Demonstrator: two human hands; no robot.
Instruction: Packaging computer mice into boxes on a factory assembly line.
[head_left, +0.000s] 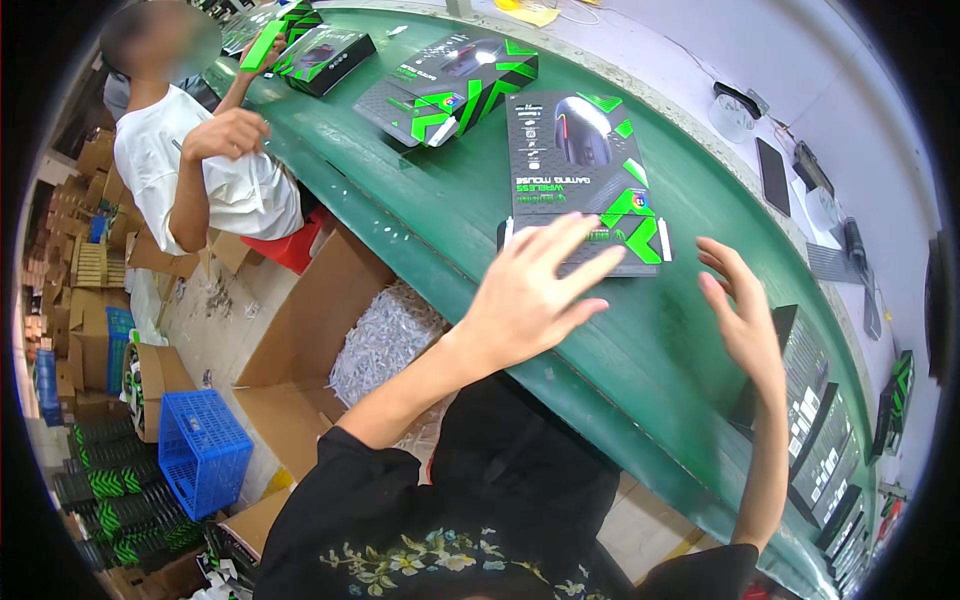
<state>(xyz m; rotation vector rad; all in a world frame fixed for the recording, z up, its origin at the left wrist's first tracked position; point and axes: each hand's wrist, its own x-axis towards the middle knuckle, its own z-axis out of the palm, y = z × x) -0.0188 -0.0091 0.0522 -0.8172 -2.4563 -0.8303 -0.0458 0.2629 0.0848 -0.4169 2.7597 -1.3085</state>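
A black and green computer mouse box lies on the green work surface in front of me, a mouse pictured on its face. Its near end has an opened flap with small white-edged side tabs. My left hand is over this flap with fingers spread; whether the fingertips press on it I cannot tell. To the right of the box, apart from it, my right hand is raised with its fingers loosely curved and apart, holding nothing.
Similar boxes lie farther along the green surface. At far left a co-worker holds a green item. More boxes stand at right, below a phone. A carton of shredded paper and blue crate stand lower left.
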